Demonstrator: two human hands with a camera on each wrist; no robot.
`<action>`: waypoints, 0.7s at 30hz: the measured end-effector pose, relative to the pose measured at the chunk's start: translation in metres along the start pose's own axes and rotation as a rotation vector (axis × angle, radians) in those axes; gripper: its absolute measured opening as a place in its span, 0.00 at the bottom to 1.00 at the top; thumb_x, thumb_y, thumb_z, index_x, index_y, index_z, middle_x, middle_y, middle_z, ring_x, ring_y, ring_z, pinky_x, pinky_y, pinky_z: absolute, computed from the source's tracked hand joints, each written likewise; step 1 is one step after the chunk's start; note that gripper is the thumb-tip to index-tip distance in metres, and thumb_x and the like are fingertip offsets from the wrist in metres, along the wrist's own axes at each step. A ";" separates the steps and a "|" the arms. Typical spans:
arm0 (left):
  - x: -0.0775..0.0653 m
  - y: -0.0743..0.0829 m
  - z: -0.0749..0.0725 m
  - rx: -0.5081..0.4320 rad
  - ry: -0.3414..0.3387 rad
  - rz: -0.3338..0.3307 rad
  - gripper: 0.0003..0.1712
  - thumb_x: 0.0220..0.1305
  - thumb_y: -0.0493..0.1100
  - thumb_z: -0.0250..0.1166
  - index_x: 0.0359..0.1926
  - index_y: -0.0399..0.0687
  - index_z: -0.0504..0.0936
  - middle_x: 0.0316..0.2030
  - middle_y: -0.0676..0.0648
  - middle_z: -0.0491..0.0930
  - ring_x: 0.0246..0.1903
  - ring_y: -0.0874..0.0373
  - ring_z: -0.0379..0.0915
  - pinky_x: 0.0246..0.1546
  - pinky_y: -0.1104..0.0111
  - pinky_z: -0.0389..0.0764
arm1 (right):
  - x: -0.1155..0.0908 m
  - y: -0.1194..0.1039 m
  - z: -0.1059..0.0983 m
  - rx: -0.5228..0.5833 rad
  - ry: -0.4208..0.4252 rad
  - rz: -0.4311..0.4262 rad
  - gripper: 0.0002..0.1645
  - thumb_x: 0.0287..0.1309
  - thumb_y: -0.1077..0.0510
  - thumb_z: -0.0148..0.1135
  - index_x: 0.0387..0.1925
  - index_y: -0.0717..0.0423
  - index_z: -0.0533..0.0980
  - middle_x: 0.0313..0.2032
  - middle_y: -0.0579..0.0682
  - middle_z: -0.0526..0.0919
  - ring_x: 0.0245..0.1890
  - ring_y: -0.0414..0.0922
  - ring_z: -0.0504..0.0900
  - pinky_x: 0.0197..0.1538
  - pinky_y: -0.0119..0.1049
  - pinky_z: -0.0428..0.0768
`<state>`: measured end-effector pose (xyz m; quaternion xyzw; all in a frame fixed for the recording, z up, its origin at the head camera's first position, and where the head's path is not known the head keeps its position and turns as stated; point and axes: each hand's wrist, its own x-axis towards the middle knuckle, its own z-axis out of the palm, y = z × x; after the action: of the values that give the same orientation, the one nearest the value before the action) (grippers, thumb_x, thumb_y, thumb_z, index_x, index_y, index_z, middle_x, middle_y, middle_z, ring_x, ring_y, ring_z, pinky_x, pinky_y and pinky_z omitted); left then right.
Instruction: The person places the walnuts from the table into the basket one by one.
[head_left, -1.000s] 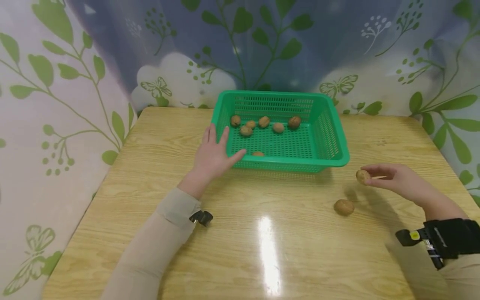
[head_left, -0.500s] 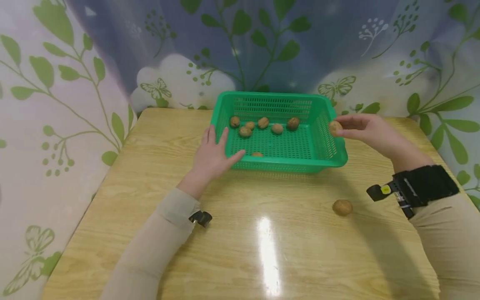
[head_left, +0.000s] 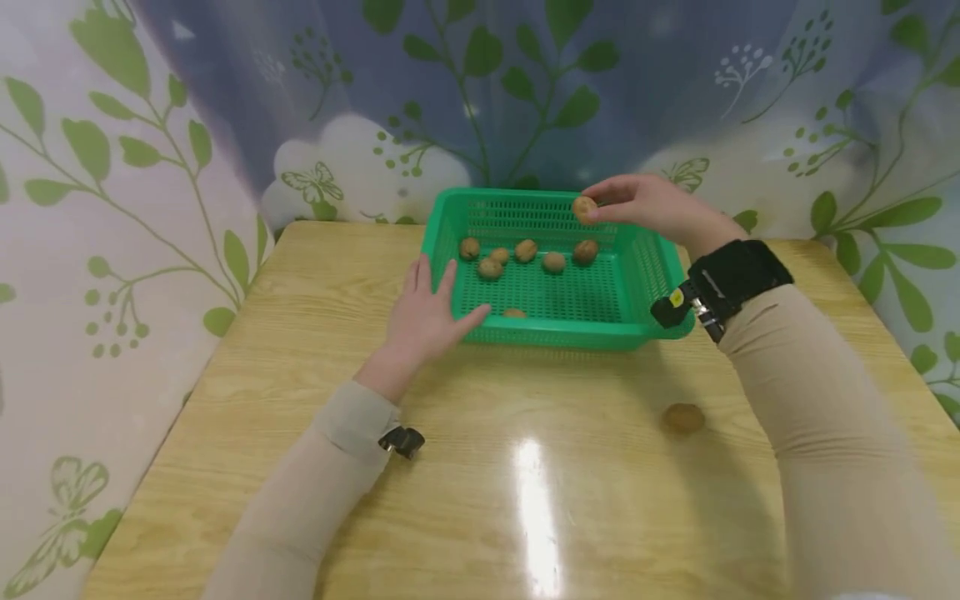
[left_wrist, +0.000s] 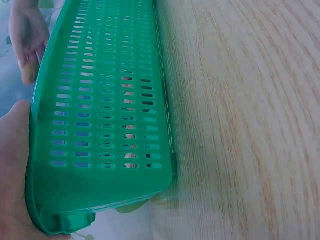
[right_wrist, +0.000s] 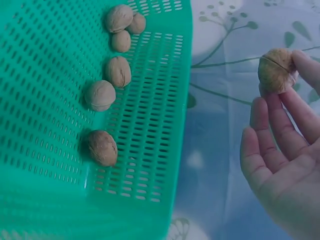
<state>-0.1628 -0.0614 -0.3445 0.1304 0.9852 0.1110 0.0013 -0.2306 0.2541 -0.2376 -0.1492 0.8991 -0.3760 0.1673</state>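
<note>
My right hand point(head_left: 656, 208) pinches a walnut point(head_left: 585, 210) between thumb and fingertips, above the back right part of a green plastic basket point(head_left: 562, 336). In the right wrist view the held walnut point(right_wrist: 276, 71) shows its seam. Several walnuts lie on the basket floor, among them a darker walnut point(right_wrist: 102, 148) apart from the rest. My left hand point(head_left: 423, 321) rests with spread, straight fingers on the basket's left front corner. The left wrist view shows part of that hand against the rim point(left_wrist: 34, 150). One more walnut point(head_left: 683, 418) lies on the table, in front of the basket's right end.
The basket stands at the back of a wooden table point(head_left: 450, 500), close to a curtain point(head_left: 360, 75) printed with leaves and butterflies. Each wrist carries a small camera. My right forearm point(head_left: 832, 417) reaches over the table's right side.
My right hand has carried its walnut from the table's right side up and leftward, over the basket's right edge to above its back part. My left hand has stayed in place.
</note>
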 end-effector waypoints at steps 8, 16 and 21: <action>-0.001 -0.001 0.005 0.004 -0.009 -0.003 0.55 0.57 0.79 0.37 0.73 0.49 0.43 0.70 0.31 0.32 0.69 0.40 0.28 0.62 0.50 0.56 | 0.051 0.008 0.021 -0.087 -0.124 0.015 0.35 0.60 0.46 0.60 0.65 0.56 0.65 0.64 0.57 0.65 0.65 0.54 0.59 0.63 0.50 0.60; -0.003 -0.003 0.006 -0.002 0.003 0.000 0.55 0.57 0.79 0.37 0.73 0.48 0.44 0.70 0.31 0.34 0.69 0.40 0.29 0.62 0.50 0.56 | 0.081 0.023 0.054 -0.138 -0.215 0.015 0.32 0.63 0.52 0.57 0.64 0.61 0.64 0.62 0.61 0.66 0.64 0.56 0.60 0.63 0.50 0.59; -0.001 -0.001 0.003 0.004 0.000 0.007 0.55 0.57 0.79 0.36 0.73 0.48 0.43 0.70 0.31 0.33 0.69 0.40 0.28 0.64 0.51 0.53 | 0.090 0.028 0.068 -0.152 -0.225 0.010 0.32 0.62 0.52 0.58 0.64 0.62 0.65 0.62 0.62 0.66 0.62 0.57 0.62 0.61 0.52 0.62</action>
<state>-0.1621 -0.0621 -0.3479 0.1340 0.9849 0.1092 0.0007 -0.2879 0.1947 -0.3197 -0.1980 0.9013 -0.2868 0.2571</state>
